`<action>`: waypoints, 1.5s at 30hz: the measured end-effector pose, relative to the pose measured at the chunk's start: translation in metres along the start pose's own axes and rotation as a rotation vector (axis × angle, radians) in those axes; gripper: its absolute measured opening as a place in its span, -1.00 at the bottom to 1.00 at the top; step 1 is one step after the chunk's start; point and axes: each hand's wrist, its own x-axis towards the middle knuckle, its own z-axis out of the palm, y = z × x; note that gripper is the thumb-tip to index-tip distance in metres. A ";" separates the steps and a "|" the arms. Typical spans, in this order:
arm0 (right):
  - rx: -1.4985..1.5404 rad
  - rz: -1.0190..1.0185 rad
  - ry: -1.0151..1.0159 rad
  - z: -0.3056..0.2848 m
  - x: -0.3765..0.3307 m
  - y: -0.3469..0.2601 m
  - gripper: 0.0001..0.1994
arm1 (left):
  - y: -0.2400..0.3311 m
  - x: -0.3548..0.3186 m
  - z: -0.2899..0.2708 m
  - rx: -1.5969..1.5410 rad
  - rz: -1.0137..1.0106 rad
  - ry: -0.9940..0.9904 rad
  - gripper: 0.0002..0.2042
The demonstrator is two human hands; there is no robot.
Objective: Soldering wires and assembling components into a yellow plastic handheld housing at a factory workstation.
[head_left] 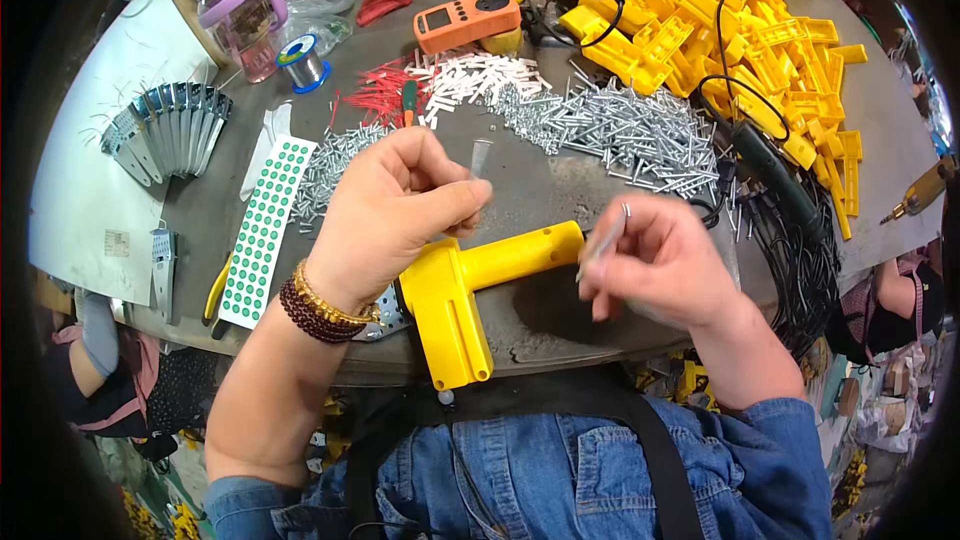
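My left hand (405, 185) is closed in a pinch over the table's middle. A small clear, flat piece (481, 157) stands up from its fingertips. To the right, my right hand (650, 260) pinches a thin, pale, shiny strip (605, 236); motion blurs it, so its kind is unclear. Between and below both hands lies a yellow plastic tool housing (450, 310) with a round handle pointing right, at the table's near edge. A perforated metal plate (390, 318) shows partly beside it, half hidden by my left wrist.
Beyond the hands lie heaps of screws (620, 130), white sleeves (480, 80), red wires (385, 90) and yellow housings (700, 30). An orange meter (468, 22) stands behind. Left are a green-dot sticker sheet (265, 230), solder spool (303, 65) and pink-lidded jug (240, 20). Black cables (800, 270) lie right.
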 end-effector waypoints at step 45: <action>-1.656 0.016 -0.283 0.078 0.201 0.016 -0.86 | -0.043 -0.057 -0.123 1.310 0.263 0.425 -0.87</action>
